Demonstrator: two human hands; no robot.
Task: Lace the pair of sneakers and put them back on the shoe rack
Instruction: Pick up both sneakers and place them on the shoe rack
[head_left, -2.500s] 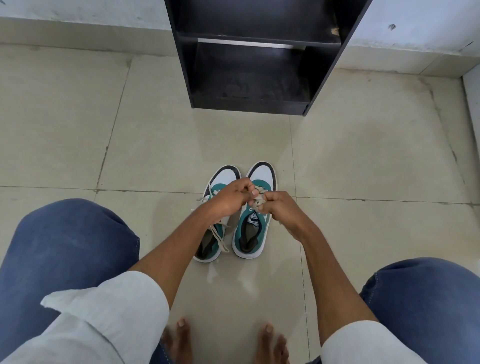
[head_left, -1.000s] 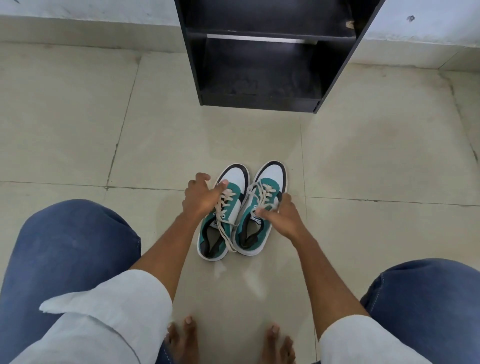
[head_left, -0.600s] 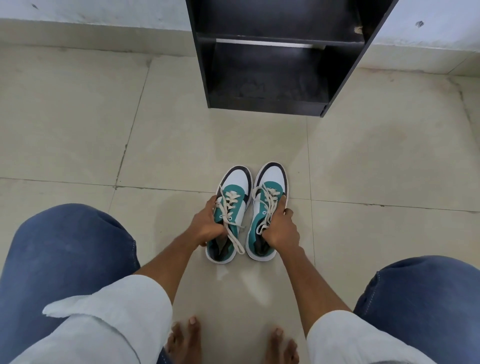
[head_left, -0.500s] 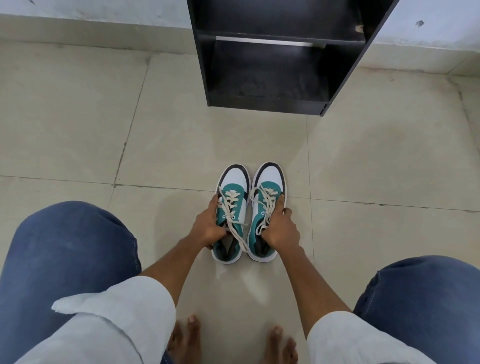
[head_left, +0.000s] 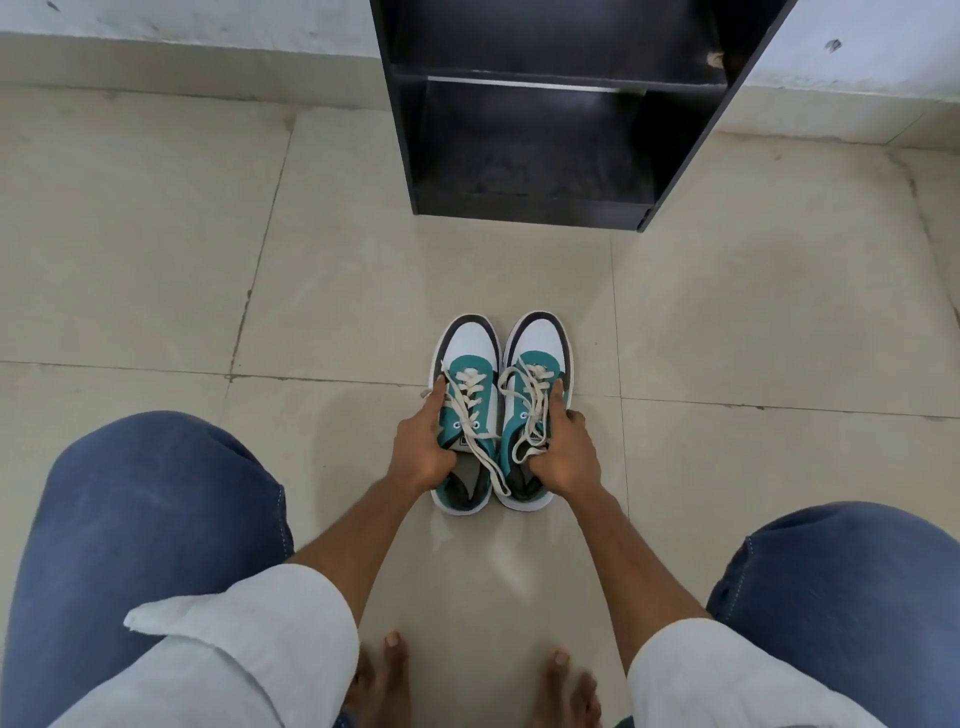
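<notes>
Left hand (head_left: 422, 446) clasps the left sneaker (head_left: 464, 415), right hand (head_left: 563, 451) the right sneaker (head_left: 532, 410); toes point up-frame at the rack (head_left: 545, 119), well apart.

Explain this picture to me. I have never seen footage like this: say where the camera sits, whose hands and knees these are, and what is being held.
There is no machine here. The camera is worn on a person's head and looks forward and down, so you see their own body from above: knees in blue jeans at both sides, bare feet at the bottom edge, and two bare arms reaching forward.

On the tiled floor stands a pair of teal and white sneakers, side by side, toes pointing away. The left hand grips the left sneaker and the right hand grips the right sneaker, each at its outer side. Pale laces are threaded through both, with loose ends trailing over the openings.

Beyond them, against the wall, stands a black shoe rack; the shelves in view are empty.
</notes>
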